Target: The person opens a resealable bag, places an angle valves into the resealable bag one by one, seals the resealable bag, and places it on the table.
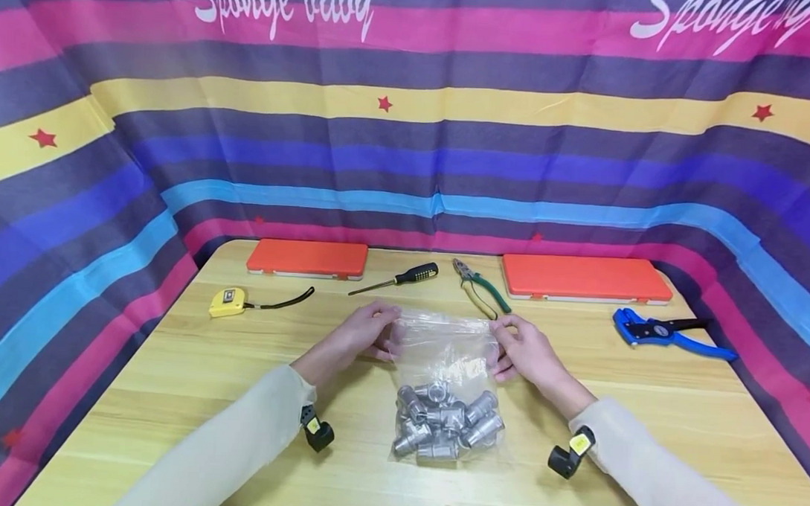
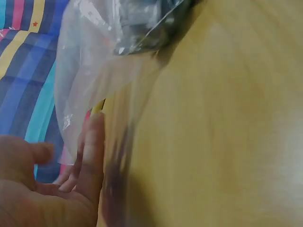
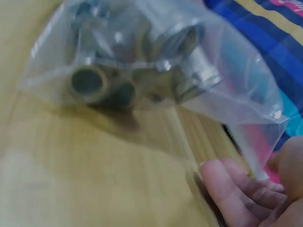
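**Both grips pinch the bag's top corners**

Pinching is how we hold it: our left hand [image 1: 369, 330] has the top left corner of the clear plastic bag [image 1: 445, 351] between thumb and fingers, and our right hand [image 1: 524, 346] nips the top right corner the same way. The bag's upper edge is stretched between the two grips, and its lower part lies on the wooden table [image 1: 172, 394] close in front of us, weighed down by a heap of metal fittings [image 1: 446, 422]. The right wrist view shows these fittings [image 3: 142, 52] as short silvery tubes with open ends, crowded at the bottom of the bag [image 3: 236, 94]. In the left wrist view the film [image 2: 94, 61] runs down to our fingers [image 2: 92, 151], which are curled against it.

We judge the step in hand to be working at the bag's mouth, with the seal line taut between our hands. We cannot tell whether the mouth is sealed or parted. The next move calls for a steady, even hold at both corners so that the weight below does not tip the fittings out.

Further off on the table lie a yellow tape measure [image 1: 229, 303], a screwdriver [image 1: 397, 277], green-handled pliers [image 1: 480, 289], a blue wire stripper [image 1: 670, 333] and two orange cases [image 1: 307, 258] along the back edge, before a striped cloth backdrop [image 1: 408, 156].
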